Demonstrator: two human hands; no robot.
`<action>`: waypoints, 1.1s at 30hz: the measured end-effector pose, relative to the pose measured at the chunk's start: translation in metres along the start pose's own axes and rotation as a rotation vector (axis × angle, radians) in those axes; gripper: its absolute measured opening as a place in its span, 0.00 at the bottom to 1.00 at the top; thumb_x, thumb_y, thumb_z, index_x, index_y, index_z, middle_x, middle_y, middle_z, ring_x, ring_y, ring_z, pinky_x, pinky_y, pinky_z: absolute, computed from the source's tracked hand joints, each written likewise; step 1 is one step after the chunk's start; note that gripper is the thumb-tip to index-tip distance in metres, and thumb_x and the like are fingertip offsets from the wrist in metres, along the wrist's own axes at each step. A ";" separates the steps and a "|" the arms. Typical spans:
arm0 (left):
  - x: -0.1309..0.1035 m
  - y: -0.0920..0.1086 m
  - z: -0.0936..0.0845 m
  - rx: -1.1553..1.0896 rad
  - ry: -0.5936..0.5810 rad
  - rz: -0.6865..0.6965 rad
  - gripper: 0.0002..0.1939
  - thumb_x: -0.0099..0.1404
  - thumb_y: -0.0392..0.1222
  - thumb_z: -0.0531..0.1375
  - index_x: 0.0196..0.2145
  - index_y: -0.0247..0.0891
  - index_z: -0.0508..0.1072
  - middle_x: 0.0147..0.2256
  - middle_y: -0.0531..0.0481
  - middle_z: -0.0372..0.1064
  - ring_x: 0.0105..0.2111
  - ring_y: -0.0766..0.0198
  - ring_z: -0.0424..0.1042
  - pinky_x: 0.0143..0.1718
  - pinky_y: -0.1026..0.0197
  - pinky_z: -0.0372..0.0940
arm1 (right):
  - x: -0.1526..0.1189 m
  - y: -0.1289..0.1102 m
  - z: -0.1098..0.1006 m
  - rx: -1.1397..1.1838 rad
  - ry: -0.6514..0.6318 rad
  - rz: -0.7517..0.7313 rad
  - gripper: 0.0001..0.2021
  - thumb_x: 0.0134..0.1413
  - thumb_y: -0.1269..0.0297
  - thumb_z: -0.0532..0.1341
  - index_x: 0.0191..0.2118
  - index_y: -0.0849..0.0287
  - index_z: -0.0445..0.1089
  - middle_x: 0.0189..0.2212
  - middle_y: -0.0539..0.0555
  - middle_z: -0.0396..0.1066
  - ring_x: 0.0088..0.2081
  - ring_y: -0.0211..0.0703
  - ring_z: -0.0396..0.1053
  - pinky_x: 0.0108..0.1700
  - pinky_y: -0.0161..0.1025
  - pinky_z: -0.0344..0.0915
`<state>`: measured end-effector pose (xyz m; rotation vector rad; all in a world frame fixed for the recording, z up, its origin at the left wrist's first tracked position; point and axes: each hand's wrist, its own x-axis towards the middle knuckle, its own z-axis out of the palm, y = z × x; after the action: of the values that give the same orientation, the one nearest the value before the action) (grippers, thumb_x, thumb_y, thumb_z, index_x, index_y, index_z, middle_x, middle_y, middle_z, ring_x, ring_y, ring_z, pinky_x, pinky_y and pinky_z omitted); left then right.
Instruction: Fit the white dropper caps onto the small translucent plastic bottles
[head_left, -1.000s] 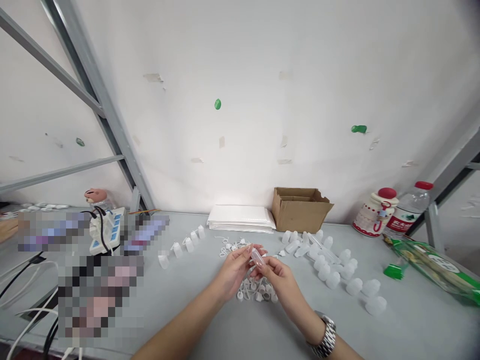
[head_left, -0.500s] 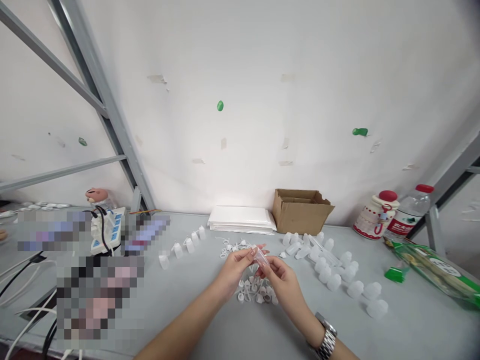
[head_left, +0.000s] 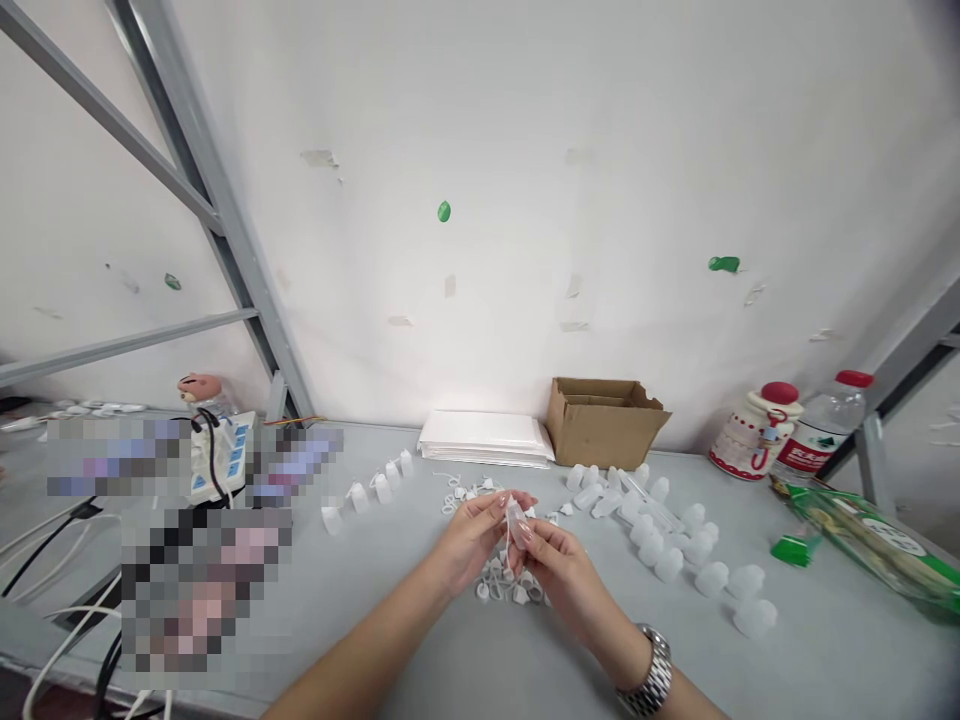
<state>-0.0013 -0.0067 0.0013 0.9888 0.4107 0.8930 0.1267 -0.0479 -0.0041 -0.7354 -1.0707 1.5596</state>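
Note:
Over the table's middle, a small translucent plastic bottle [head_left: 516, 522] is held between both hands, a thin white cord hanging beside it. My left hand [head_left: 474, 540] pinches its upper end with closed fingers, while my right hand [head_left: 556, 556] grips its lower part. Whether a cap sits on its top I cannot tell. Under the hands lies a pile of white corded caps [head_left: 495, 582], partly hidden; more white cords and caps [head_left: 472, 491] lie just behind. Several loose translucent bottles [head_left: 669, 566] spread to the right. On the left stands a slanting row of similar bottles [head_left: 358, 498] with white tops.
At the back are a stack of white sheets or envelopes [head_left: 484, 440] and an open cardboard box [head_left: 607, 435]. A decorated flask [head_left: 754, 430], a water bottle [head_left: 821, 430] and a green package [head_left: 885, 545] stand or lie right. A power strip [head_left: 217, 460] with cables is left.
The small bottle has turned more upright between the hands, and a white cord now shows hanging beside it. The right fingers have shifted on the bottle. The view has moved slightly.

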 end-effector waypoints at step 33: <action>-0.001 0.004 0.001 -0.401 0.038 -0.231 0.10 0.56 0.38 0.53 0.36 0.35 0.68 0.39 0.44 0.69 0.24 0.63 0.67 0.23 0.61 0.60 | 0.000 0.001 0.004 0.206 0.017 0.062 0.12 0.45 0.58 0.64 0.26 0.65 0.73 0.20 0.53 0.69 0.23 0.35 0.62 0.29 0.33 0.57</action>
<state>-0.0033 -0.0073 0.0055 0.5446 0.3525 0.7470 0.1230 -0.0487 -0.0039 -0.6447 -0.8664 1.6839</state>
